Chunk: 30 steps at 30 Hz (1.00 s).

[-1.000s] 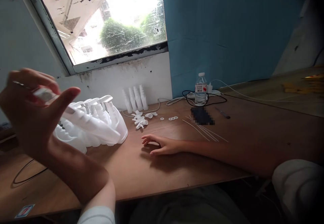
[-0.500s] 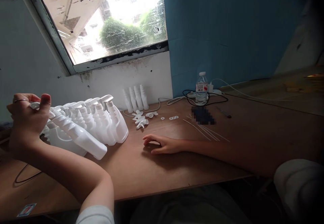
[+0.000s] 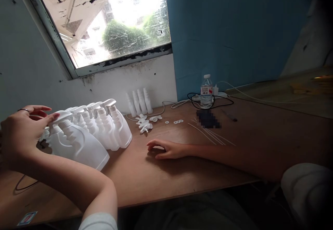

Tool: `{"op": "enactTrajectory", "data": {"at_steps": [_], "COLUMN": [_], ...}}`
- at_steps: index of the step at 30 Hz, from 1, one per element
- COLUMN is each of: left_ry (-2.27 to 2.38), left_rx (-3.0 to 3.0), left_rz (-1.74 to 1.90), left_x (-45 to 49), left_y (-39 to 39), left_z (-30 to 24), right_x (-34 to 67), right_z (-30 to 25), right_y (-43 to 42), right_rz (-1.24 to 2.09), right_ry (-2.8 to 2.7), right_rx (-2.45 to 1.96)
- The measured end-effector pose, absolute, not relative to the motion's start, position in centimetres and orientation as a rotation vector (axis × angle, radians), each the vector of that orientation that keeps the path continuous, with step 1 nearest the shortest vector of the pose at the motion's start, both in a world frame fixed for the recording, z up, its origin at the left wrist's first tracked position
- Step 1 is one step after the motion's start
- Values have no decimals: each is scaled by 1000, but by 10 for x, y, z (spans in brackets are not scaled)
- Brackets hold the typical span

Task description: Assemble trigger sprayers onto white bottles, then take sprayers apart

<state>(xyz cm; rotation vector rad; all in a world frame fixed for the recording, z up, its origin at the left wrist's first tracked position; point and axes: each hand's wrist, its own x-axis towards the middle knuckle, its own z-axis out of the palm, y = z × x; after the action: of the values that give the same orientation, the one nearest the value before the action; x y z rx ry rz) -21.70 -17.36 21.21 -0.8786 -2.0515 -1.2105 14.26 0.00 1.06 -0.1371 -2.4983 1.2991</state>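
Note:
My left hand (image 3: 24, 136) is at the left, thumb and fingers closed on the trigger head of the nearest white spray bottle (image 3: 87, 148). That bottle stands on the table at the front of a row of similar spray bottles (image 3: 122, 133). Part of its head is hidden behind my fingers. My right hand (image 3: 169, 149) rests on the bare wood in the middle, fingers loosely bent and apart, holding nothing. Beyond it lie several white trigger sprayer heads (image 3: 144, 123) and small white rings (image 3: 178, 121).
Against the wall stand several slim white bottles (image 3: 142, 101). A water bottle (image 3: 206, 93) stands among cables at the back, behind a blurred dark object (image 3: 206, 119). Thin white tubes (image 3: 213, 136) lie on the wooden table (image 3: 145, 185). A window (image 3: 117, 22) is above.
The spray bottle in my left hand has gone from tilted to upright, at the front of the row. The left hand has lowered slightly to the left; the right hand has stayed put.

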Motion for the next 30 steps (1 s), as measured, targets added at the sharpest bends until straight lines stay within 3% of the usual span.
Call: {"op": "enactTrajectory", "data": {"at_steps": [30], "left_ry": [-2204], "left_rx": [-518], "left_rz": [-1255], "left_x": [-231], "left_y": [-166], "left_z": [203], "right_x": [142], "right_z": [8], "right_y": [1], "right_rz": [1312], "right_ry": [-2460], "right_rx": [-107]}}
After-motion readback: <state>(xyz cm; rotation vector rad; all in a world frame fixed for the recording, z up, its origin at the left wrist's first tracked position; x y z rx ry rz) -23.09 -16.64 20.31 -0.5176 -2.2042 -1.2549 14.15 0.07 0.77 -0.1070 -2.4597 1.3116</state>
